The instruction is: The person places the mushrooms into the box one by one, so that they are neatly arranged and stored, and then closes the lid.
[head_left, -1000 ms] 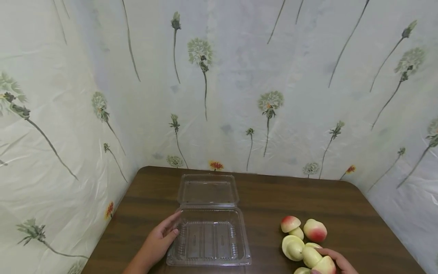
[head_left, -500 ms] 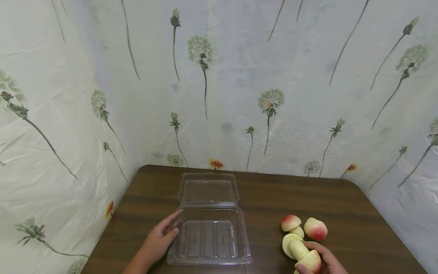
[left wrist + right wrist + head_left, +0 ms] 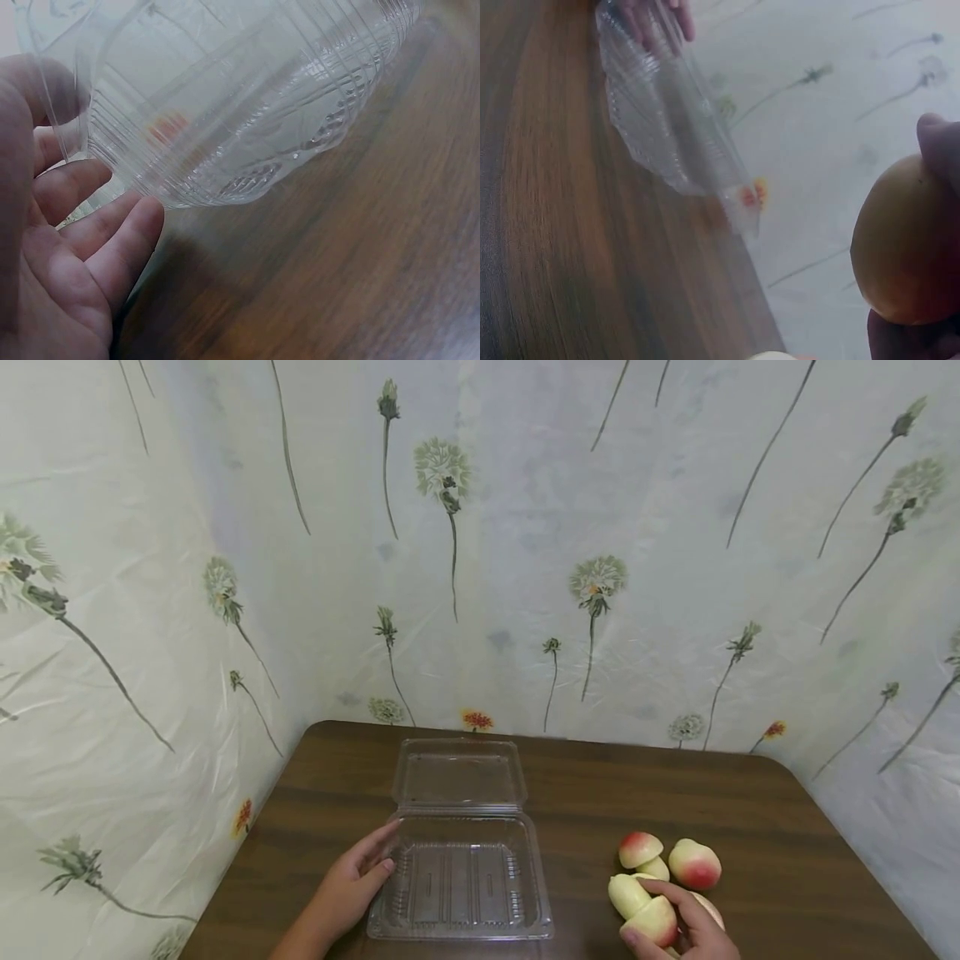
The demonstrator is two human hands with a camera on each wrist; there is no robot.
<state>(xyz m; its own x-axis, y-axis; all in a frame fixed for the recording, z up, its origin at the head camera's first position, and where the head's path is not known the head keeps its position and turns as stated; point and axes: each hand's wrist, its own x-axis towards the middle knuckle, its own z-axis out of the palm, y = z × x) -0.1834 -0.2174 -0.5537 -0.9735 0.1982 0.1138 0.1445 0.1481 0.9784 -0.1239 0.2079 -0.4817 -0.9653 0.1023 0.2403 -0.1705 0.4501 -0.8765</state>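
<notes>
A clear plastic clamshell container (image 3: 461, 877) lies with its lid folded back on the table. My left hand (image 3: 352, 885) holds its left rim, the thumb on one side of the wall and fingers on the other, as the left wrist view shows. My right hand (image 3: 686, 922) grips a mushroom (image 3: 651, 920) by its pink-and-cream cap, thumb and fingers on opposite sides, pale stem pointing up and left. In the right wrist view the rounded cap (image 3: 904, 247) sits between thumb and fingers. Other mushrooms lie behind and beneath this hand, partly hidden.
A mushroom with a red-tinged cap (image 3: 640, 850) and another cream one with a red patch (image 3: 694, 863) lie beyond the right hand. The brown wooden table (image 3: 585, 793) meets a flower-patterned sheet (image 3: 495, 568) at the back and sides.
My right hand has lifted the mushroom from the group and moved it left, uncovering another behind it. The left hand and the container have stayed in place.
</notes>
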